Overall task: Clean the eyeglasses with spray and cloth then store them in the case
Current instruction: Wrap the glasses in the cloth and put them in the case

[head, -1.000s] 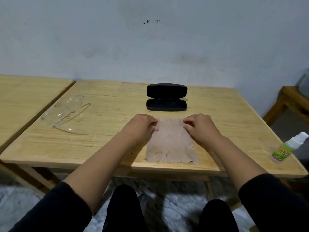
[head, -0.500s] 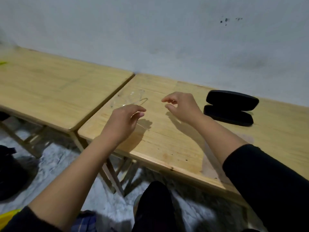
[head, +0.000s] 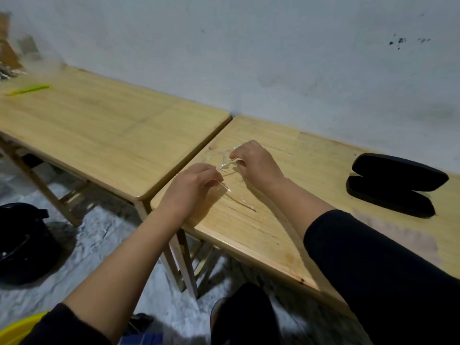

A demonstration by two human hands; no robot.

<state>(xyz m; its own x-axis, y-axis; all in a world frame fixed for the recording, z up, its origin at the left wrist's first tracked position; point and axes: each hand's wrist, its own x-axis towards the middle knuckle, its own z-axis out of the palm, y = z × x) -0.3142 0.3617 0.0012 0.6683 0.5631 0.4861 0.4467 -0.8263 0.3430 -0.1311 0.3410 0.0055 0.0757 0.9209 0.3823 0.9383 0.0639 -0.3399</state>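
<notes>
The clear-framed eyeglasses [head: 221, 160] lie near the left end of the right wooden table [head: 273, 235]. My left hand [head: 191, 188] pinches one transparent temple, whose tip [head: 246, 205] rests on the wood. My right hand [head: 256, 163] pinches the frame near the other hinge. The lenses are partly hidden behind my fingers. The black case [head: 395, 183] stands open at the right, against the wall side. The beige cloth [head: 398, 235] lies flat in front of the case, partly covered by my right sleeve. The spray bottle is out of view.
A second wooden table [head: 99, 125] adjoins on the left, with a yellow-green object [head: 27, 89] at its far end. A black bag [head: 22, 245] sits on the floor at the left. Something yellow [head: 17, 327] shows at the bottom left corner.
My view swung left. Both hands left the cloth, reached to the eyeglasses and closed their fingers on the frame and temple.
</notes>
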